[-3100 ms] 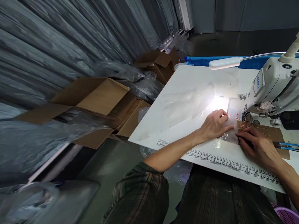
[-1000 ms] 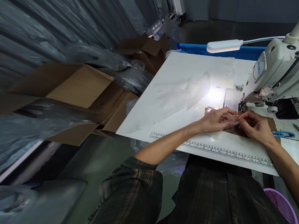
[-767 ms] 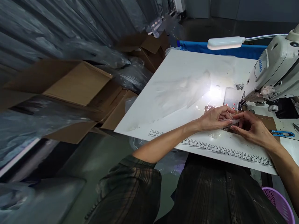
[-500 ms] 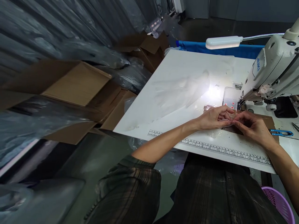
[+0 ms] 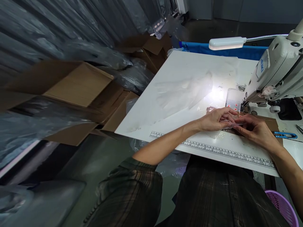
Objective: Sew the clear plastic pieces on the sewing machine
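Observation:
Close in front of the needle of a white sewing machine (image 5: 272, 69), both hands meet over the white table. My left hand (image 5: 216, 119) pinches one end of a small pale, thin strip (image 5: 233, 125), which looks like fabric or film. Fingers and thumb of my right hand (image 5: 254, 127) are closed on the strip's other end. Just behind my left fingers lies a shiny, pinkish clear piece (image 5: 210, 109). A plate with red marks (image 5: 233, 105) is by the needle. Under my right hand is a brown cardboard sheet (image 5: 272, 124).
Blue thread snips (image 5: 285, 135) lie right of my right hand. A printed ruler (image 5: 217, 151) runs along the front of the table (image 5: 151, 110). A lamp (image 5: 227, 43) hangs above. Open cardboard boxes (image 5: 78, 88) stand to the left, and a purple basket (image 5: 281, 205) is below right.
My fingertips have drawn slightly apart, and more of the pale strip shows between them. My right hand has turned a little. The rest looks the same.

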`<action>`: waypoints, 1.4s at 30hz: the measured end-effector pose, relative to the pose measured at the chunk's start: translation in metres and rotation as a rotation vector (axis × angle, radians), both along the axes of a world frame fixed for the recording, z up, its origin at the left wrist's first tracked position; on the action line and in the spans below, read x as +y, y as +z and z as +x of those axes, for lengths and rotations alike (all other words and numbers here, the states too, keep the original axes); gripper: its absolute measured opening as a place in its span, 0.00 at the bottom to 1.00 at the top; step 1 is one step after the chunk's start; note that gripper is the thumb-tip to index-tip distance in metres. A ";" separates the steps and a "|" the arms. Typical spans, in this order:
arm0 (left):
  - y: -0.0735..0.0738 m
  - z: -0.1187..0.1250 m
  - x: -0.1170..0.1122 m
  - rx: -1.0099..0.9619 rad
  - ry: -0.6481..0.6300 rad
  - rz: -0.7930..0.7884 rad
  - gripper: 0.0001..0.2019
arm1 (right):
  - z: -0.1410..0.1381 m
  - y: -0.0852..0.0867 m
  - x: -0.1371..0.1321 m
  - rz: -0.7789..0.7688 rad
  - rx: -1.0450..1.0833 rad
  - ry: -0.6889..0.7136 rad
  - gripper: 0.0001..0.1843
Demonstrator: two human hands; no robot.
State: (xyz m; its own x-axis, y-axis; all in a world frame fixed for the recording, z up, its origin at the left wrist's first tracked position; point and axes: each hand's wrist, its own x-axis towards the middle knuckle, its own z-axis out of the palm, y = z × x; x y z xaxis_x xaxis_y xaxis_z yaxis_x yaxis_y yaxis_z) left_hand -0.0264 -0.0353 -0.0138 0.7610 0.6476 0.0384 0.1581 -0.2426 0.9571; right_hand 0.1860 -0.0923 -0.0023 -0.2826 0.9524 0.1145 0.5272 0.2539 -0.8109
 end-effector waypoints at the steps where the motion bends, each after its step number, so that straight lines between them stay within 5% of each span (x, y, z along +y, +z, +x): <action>1: -0.001 0.000 0.000 0.003 0.004 -0.002 0.21 | -0.001 -0.001 0.000 -0.014 0.014 -0.019 0.21; 9: 0.002 0.001 -0.003 -0.008 0.033 -0.030 0.19 | 0.001 -0.008 0.001 -0.233 0.160 -0.083 0.27; 17: 0.003 0.002 -0.004 -0.031 0.037 -0.059 0.10 | -0.004 0.002 -0.005 -0.070 0.091 -0.133 0.27; 26: -0.002 0.002 -0.003 -0.027 0.028 -0.015 0.17 | 0.005 0.001 0.002 -0.076 -0.011 -0.005 0.22; 33: 0.001 0.001 -0.004 -0.021 0.051 -0.018 0.15 | 0.004 -0.003 0.003 -0.159 0.107 -0.075 0.24; 36: 0.003 0.001 -0.003 -0.043 0.017 0.022 0.11 | -0.003 0.000 -0.002 -0.069 0.111 -0.042 0.22; 39: 0.004 0.001 -0.002 0.000 0.024 0.061 0.10 | -0.013 0.001 -0.007 0.192 0.029 -0.034 0.15; 42: 0.005 0.001 -0.002 0.051 0.072 0.068 0.10 | -0.014 -0.004 -0.009 0.441 -0.182 -0.194 0.09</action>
